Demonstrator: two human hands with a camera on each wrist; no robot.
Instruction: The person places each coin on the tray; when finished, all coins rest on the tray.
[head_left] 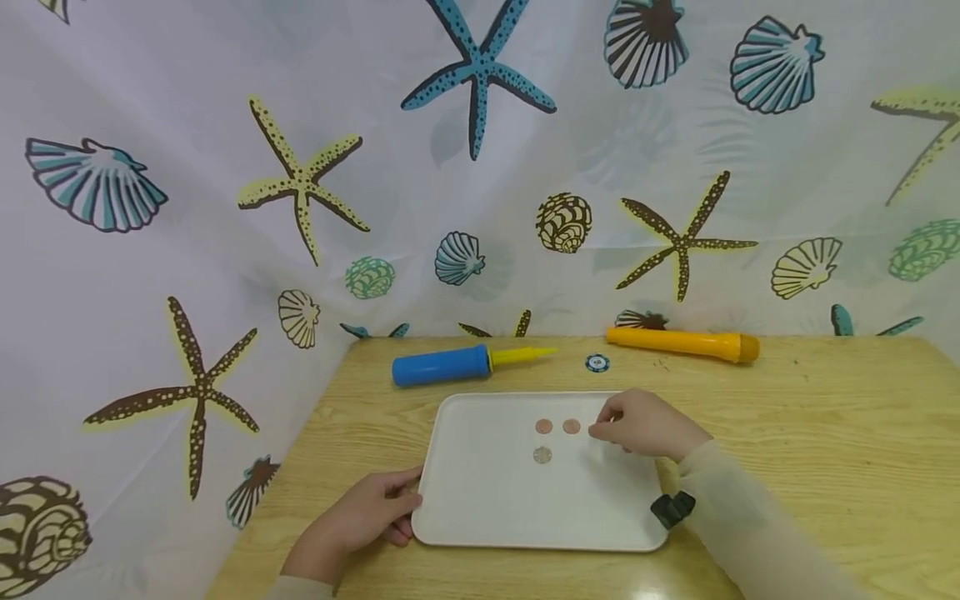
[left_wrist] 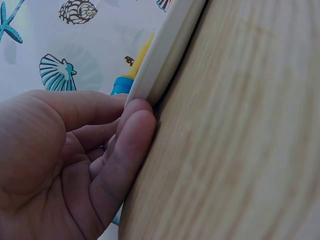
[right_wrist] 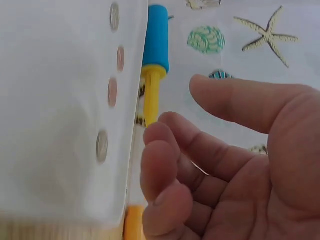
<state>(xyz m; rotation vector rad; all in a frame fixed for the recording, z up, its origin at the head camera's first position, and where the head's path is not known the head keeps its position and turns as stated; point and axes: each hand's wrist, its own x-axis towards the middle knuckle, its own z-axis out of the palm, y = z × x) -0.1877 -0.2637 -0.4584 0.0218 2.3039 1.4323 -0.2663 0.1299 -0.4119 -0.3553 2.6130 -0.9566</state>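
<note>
The left hand [head_left: 366, 510] pinched the tray [head_left: 487, 508] while the right hand [head_left: 647, 423], fingers parted and empty, seemingly arranged coins [head_left: 572, 426], probably needing a clean withdrawal next.

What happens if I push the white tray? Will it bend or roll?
The white tray probably won't bend: its raised rim looks stiff. It likely won't roll, lying flat on the table. Sliding seems likelier, and the coins might shift, since its surface looks smooth.

Blue balloon pump [head_left: 441, 366] w/ yel. nozzle [head_left: 521, 355], orange toy mic [head_left: 675, 342] on wood-grain tbl [head_left: 817, 442]; poker chip [head_left: 597, 362] nr mic's narrow end; seashell/starfish-print curtain [head_left: 390, 108] behind.
</note>
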